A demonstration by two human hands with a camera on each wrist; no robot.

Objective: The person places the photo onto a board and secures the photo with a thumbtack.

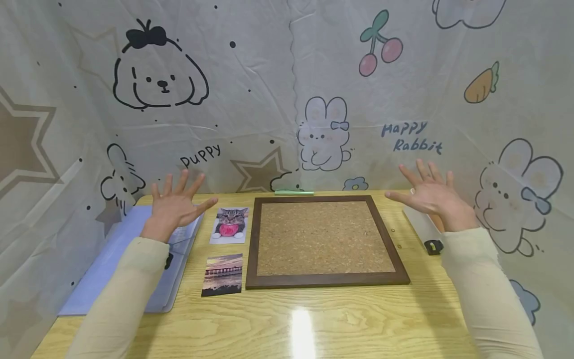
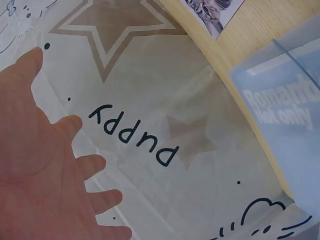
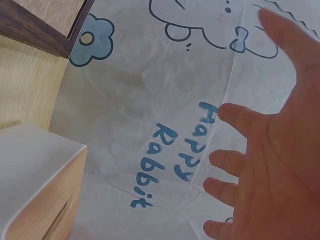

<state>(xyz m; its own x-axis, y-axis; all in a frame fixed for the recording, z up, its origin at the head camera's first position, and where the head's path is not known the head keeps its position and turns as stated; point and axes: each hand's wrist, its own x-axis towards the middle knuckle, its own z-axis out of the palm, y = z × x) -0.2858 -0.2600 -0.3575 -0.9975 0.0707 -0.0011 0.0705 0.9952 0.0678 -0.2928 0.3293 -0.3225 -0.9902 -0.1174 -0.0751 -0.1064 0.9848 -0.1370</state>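
Both hands are raised over the far part of the table, fingers spread and holding nothing. My left hand [image 1: 175, 207] hovers above a pale blue folder [image 1: 161, 294], beside a cat photo [image 1: 229, 227]. Below that photo lies a sunset pier photo [image 1: 222, 275]. Between the hands, a cork board [image 1: 325, 239] in a dark brown wooden frame lies flat. On the other side, my right hand [image 1: 430, 194] partly covers a white box with a wooden side [image 3: 40, 165]. Its palm and spread fingers also show in the right wrist view.
A light green stick-like thing [image 1: 293, 193] lies behind the board at the table's back edge. Two tiny ring-like bits [image 1: 399, 246] sit right of the frame. A small black object [image 1: 433, 247] is at the box's near end. A printed curtain [image 1: 260, 75] hangs behind.
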